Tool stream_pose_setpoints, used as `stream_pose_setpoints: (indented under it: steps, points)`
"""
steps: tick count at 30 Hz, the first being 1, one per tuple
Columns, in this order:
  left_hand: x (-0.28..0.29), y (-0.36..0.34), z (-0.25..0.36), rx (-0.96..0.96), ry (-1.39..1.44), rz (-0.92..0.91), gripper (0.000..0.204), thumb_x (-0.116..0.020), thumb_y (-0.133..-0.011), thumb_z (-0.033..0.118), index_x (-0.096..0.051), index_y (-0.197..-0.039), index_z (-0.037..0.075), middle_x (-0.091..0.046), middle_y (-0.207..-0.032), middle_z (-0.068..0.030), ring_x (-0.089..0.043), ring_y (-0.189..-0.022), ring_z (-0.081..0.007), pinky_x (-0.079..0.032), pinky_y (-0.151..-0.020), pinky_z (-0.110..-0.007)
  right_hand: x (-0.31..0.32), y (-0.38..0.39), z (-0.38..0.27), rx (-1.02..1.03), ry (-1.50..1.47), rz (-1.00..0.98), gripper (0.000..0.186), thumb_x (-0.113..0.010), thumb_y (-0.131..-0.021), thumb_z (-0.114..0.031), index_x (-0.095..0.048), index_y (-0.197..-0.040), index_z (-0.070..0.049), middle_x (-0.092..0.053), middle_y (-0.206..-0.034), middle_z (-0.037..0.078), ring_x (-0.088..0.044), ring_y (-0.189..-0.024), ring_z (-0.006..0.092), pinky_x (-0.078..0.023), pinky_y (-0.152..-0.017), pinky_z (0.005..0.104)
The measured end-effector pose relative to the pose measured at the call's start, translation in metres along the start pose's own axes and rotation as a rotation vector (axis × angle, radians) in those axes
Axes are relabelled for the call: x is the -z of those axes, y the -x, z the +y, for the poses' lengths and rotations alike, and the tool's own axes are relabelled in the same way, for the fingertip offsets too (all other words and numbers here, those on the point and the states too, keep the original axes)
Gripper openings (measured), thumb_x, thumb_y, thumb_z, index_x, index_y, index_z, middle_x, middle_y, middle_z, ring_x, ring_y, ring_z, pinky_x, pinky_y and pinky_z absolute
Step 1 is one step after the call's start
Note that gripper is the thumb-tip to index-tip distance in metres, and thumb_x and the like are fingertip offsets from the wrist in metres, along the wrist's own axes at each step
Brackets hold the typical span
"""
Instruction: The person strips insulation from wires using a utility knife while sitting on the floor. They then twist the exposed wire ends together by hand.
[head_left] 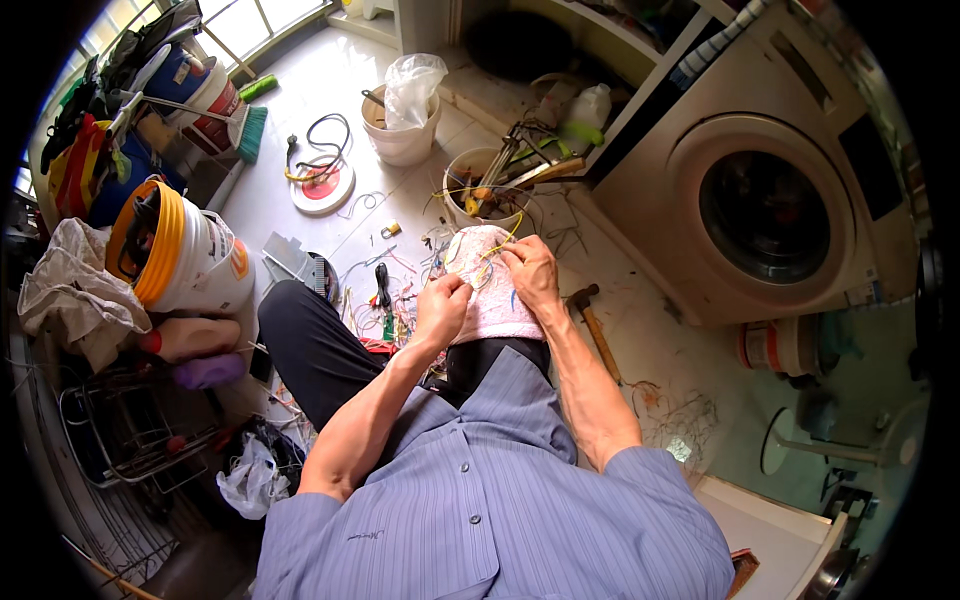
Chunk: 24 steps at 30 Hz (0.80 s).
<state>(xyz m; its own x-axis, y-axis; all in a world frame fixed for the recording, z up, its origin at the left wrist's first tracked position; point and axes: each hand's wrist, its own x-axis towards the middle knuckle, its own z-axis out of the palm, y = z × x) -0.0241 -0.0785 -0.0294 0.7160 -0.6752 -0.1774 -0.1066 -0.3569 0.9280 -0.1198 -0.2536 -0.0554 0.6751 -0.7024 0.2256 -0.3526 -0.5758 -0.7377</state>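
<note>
I sit on the floor with a pink towel [490, 300] draped over my right knee. My left hand [441, 308] rests on the towel's left edge, fingers pinched on a thin wire. My right hand [530, 275] sits on the towel's far right part, its fingertips closed on a thin yellow wire [497, 248] that curls up toward the far side. The two hands are close together, a few centimetres apart. Loose coloured wire scraps [395, 290] lie on the floor just left of my left hand.
A hammer [592, 318] lies right of my knee. A bucket of tools and wires [487, 185] stands beyond the towel, a white bucket with a plastic bag [403, 120] further off. A washing machine [765, 200] is at right. Paint buckets [185, 255] and wire racks crowd the left.
</note>
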Motion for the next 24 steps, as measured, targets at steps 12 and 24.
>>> stream_pose_setpoints:
  steps: [12,24]
  points:
    - [0.068,0.091,0.012,0.003,0.069,-0.017,0.019,-0.06,-0.089,0.013,-0.063,-0.081,-0.003,-0.058,-0.069,-0.0062,-0.052,-0.064,-0.0133,-0.043,-0.061,-0.031,0.004,0.001,-0.001,-0.009,-0.04,-0.005,0.02,-0.07,-0.083,-0.017,-0.077,-0.096,-0.004,-0.068,-0.097,0.012,-0.065,-0.093,0.0303,-0.051,-0.085,0.0388]
    - [0.208,0.168,0.043,0.076,0.474,0.19,0.018,-0.063,-0.092,0.014,-0.058,-0.076,0.007,-0.047,-0.061,0.0064,-0.037,-0.048,-0.0005,-0.026,-0.042,-0.019,0.011,-0.001,0.003,-0.058,-0.096,0.025,0.018,-0.07,-0.084,-0.015,-0.076,-0.096,-0.002,-0.069,-0.096,0.011,-0.067,-0.091,0.0282,-0.052,-0.081,0.0355]
